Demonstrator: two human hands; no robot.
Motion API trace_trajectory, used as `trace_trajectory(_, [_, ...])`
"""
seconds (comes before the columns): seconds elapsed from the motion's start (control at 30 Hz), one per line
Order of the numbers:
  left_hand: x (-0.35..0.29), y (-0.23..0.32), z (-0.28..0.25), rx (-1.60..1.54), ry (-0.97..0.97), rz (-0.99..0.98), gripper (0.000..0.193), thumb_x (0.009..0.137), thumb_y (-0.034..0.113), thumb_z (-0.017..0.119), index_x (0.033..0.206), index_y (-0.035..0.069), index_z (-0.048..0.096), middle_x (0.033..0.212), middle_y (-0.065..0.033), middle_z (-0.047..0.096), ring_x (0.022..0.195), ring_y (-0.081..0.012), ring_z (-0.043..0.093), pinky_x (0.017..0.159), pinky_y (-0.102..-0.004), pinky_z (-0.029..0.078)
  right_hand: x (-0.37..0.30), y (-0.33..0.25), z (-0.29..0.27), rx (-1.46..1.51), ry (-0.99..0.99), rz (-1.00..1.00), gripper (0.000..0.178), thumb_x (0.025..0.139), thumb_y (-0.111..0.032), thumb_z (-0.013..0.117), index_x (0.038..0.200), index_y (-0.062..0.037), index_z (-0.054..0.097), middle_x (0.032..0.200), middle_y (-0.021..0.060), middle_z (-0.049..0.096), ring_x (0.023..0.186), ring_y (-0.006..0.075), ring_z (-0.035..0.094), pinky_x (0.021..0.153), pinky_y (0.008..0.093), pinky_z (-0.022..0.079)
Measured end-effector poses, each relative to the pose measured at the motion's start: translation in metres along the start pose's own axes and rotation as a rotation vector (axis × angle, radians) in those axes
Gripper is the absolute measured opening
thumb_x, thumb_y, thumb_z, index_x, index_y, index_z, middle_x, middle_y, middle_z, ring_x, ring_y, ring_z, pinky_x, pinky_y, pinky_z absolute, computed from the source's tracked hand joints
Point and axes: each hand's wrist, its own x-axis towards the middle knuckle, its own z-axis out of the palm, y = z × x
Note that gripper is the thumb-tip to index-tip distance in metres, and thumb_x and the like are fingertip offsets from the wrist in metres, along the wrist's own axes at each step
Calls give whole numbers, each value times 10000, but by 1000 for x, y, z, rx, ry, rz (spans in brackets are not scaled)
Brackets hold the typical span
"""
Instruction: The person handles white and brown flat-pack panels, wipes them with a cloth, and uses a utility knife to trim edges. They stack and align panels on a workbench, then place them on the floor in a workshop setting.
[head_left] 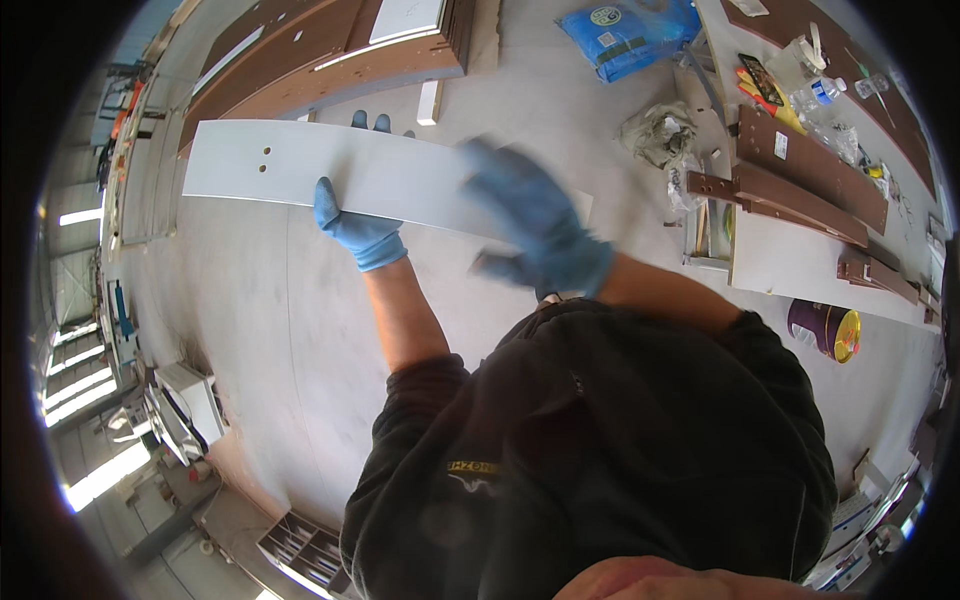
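Left hand, gloved in blue, is grasping the panel from beneath: thumb is pressing up at the near long edge, fingertips are poking out past the far edge. Right hand, same blue glove, is hovering or resting over the panel's right part; it's showing blurred, so I can't tell whether it's touching. Its fingers are spreading away from the thumb, not visibly closing on anything.

Panel is sitting up off the floor, out in front of the person's dark top, running left to right and tilting slightly down toward the right. It's looking long, narrow, flat and thin, pale grey-white, smooth. Two small round holes are showing near the left end, one above the other, with brownish insides. Left end is ending square-cut. Near edge is catching a thin bright line; a soft grey shade is lying across the face around the left hand. Long edges are appearing bowed, the lens bending them. Right end is peeking out beyond the right hand, partly covered by it.

Around: brown boards are lying stacked beyond the panel, well apart from a blue bag on the floor. Off right, a bench is carrying more brown pieces and clear bottles; a dark tub with a yellow end is lying near it.
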Motion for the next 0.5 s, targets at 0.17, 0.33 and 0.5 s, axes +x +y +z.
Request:
trace_trajectory(0.17, [64, 16, -11, 24, -17, 102, 872, 922, 458, 618, 1645, 85, 304, 1660, -291, 321, 1499, -551, 342, 1192, -779, 257, -41, 104, 33, -301, -271, 224, 811, 919, -475, 734, 1471, 62, 479, 1592, 279, 432, 1454, 473, 425, 1244, 526, 315])
trace_trajectory(0.33, [141, 61, -42, 25, 77, 259, 964, 897, 446, 646, 1611, -81, 271, 1666, -289, 319, 1553, -503, 267, 1257, -736, 119, -129, 235, -43, -451, -546, 1181, 688, 1042, -566, 543, 1449, -12, 567, 1378, 247, 635, 1327, 383, 581, 1161, 474, 417])
trace_trajectory(0.5, [238, 36, -47, -12, 75, 296, 995, 884, 438, 657, 1621, -84, 238, 1668, -290, 314, 1559, -487, 265, 1270, -714, 111, -20, 337, -15, 249, -53, 1107, 680, 1062, -491, 561, 1578, -64, 443, 1498, 171, 591, 1382, 252, 563, 1095, 400, 465])
